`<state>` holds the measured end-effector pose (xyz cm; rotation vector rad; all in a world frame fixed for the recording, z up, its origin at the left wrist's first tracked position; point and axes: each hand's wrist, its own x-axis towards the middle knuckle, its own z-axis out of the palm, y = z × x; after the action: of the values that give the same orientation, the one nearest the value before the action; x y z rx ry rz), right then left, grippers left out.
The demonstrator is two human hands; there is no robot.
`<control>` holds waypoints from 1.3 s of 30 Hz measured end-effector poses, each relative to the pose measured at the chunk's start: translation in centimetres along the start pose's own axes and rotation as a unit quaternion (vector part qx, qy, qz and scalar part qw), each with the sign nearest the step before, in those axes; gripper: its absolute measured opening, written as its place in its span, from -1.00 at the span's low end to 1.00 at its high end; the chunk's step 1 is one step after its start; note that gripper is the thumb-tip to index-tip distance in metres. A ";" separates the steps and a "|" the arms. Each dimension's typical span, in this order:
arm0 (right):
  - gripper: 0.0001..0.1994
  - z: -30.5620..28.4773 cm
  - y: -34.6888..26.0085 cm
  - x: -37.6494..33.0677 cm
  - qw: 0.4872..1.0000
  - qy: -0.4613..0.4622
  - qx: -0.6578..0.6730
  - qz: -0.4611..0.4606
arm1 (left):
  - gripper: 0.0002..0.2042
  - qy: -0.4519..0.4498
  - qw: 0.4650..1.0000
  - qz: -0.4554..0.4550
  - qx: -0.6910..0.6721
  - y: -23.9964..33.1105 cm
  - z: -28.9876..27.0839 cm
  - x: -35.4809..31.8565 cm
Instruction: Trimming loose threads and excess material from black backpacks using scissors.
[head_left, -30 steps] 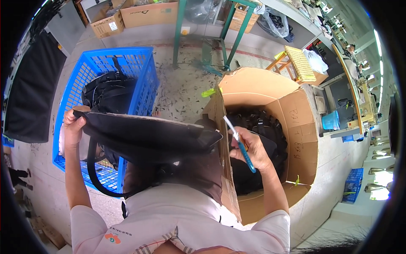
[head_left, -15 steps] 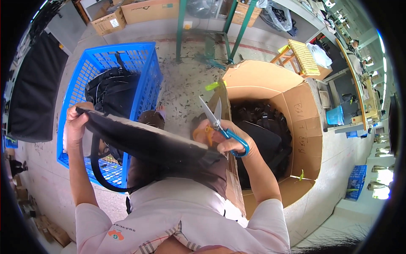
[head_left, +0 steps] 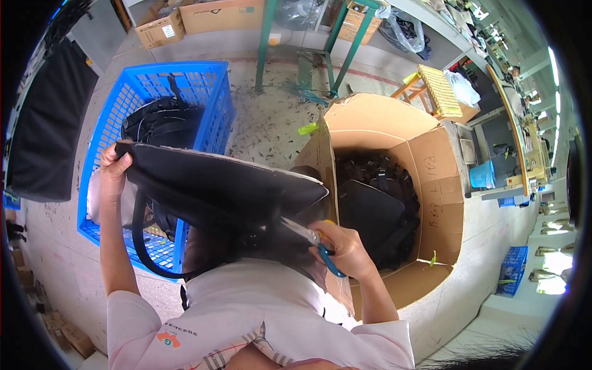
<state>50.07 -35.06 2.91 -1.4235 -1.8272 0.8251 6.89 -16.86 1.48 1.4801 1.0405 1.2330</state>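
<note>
My left hand (head_left: 115, 165) is closed on the upper left corner of a black fabric bag (head_left: 216, 185), holding it up over my lap. A pale raw edge runs along the bag's top, and a black strap hangs in a loop on its left. In my right hand (head_left: 346, 248) is a pair of scissors (head_left: 302, 230) with blue and orange handles. The blades point left, against or just in front of the lower right of the bag. Blur there hides whether they touch it or what lies between them.
At my left stands a blue plastic crate (head_left: 213, 117) with black bags (head_left: 166, 126) inside. A large open cardboard box (head_left: 441, 185) on the right holds more black bags (head_left: 370, 213). Dark scraps litter the floor ahead, near a green metal frame (head_left: 265, 49). A yellow woven stool (head_left: 439, 92) stands beyond the box.
My right hand has let go of the bag's right end and moved down with the scissors, whose blades swung from pointing up to pointing left. The bag's right end now shows.
</note>
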 end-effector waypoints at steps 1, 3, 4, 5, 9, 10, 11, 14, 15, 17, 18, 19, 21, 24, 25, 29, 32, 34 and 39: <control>-0.62 0.3 1.0 -0.2 0.997 0.033 -0.050 -0.050 | -0.75 -0.006 1.000 0.003 -0.005 0.0 -0.2 -0.3; -0.58 -0.8 1.8 -0.7 0.988 0.118 -0.032 0.090 | -0.72 -0.010 1.000 0.001 -0.003 -0.3 -0.9 -0.3; -0.51 -1.9 1.0 -0.2 0.987 0.132 -0.012 0.091 | -0.71 -0.012 1.000 -0.002 -0.009 -0.2 -1.3 -0.7; -0.43 -3.4 0.0 0.7 0.990 0.106 -0.069 0.062 | -0.70 -0.018 1.000 -0.003 -0.016 -0.2 -1.4 -0.5; -0.36 -5.0 1.0 2.6 0.993 0.031 -0.109 -0.005 | -0.71 -0.023 1.000 0.014 0.001 0.3 -1.0 -0.5; -0.35 -5.1 1.3 3.0 0.993 -0.002 -0.117 -0.027 | -0.70 -0.023 1.000 0.014 -0.003 0.2 -1.1 -0.7; -0.35 -5.3 1.4 3.3 0.993 -0.003 -0.115 -0.027 | -0.70 -0.024 1.000 0.014 -0.007 0.3 -1.2 -0.8; -0.37 -5.8 1.2 4.3 0.990 -0.061 -0.122 -0.023 | -0.69 -0.043 0.999 0.030 -0.009 0.6 -1.2 -1.1; -0.37 -6.0 1.2 4.6 0.990 -0.063 -0.120 -0.023 | -0.69 -0.042 0.999 0.029 -0.008 0.5 -1.2 -1.1; -0.39 -6.2 1.1 5.3 0.989 -0.085 -0.115 -0.026 | -0.69 -0.044 0.998 0.031 -0.014 0.6 -1.5 -1.3; -0.41 -6.4 1.1 5.6 0.990 -0.086 -0.106 -0.044 | -0.69 -0.042 0.999 0.027 -0.011 0.6 -1.6 -1.4; -0.41 -6.6 0.9 5.9 0.990 -0.090 -0.103 -0.045 | -0.70 -0.041 0.999 0.029 -0.010 0.6 -1.7 -1.4; -0.47 -7.0 0.5 6.3 0.979 -0.122 -0.147 -0.066 | -0.71 -0.038 0.999 0.026 -0.006 0.7 -1.8 -1.4; -0.53 -6.9 0.6 6.4 0.980 -0.129 -0.130 -0.078 | -0.74 -0.029 0.999 0.015 -0.016 0.8 -1.4 -1.4; -0.55 -6.9 0.6 6.3 0.980 -0.137 -0.126 -0.069 | -0.74 -0.028 0.999 0.013 -0.015 0.6 -1.6 -1.4; -0.56 -6.6 0.9 5.8 0.983 -0.143 -0.098 -0.054 | -0.76 -0.028 0.999 0.005 -0.034 0.4 -1.6 -1.2; -0.53 -6.8 0.3 6.0 0.972 -0.161 -0.153 -0.077 | -0.75 -0.036 0.999 0.007 -0.021 0.6 -1.3 -1.0; -0.49 -6.9 -0.4 6.4 0.974 -0.150 -0.158 -0.068 | -0.73 -0.054 0.998 0.025 -0.022 0.7 -1.3 -0.8; -0.42 -7.6 -0.2 6.6 0.978 -0.165 -0.108 -0.069 | -0.71 -0.057 0.998 0.028 -0.018 0.5 -1.8 -1.0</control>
<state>54.93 -28.04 8.22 -1.3307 -2.3006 0.8520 5.01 -17.71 1.90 1.5424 0.9019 1.1863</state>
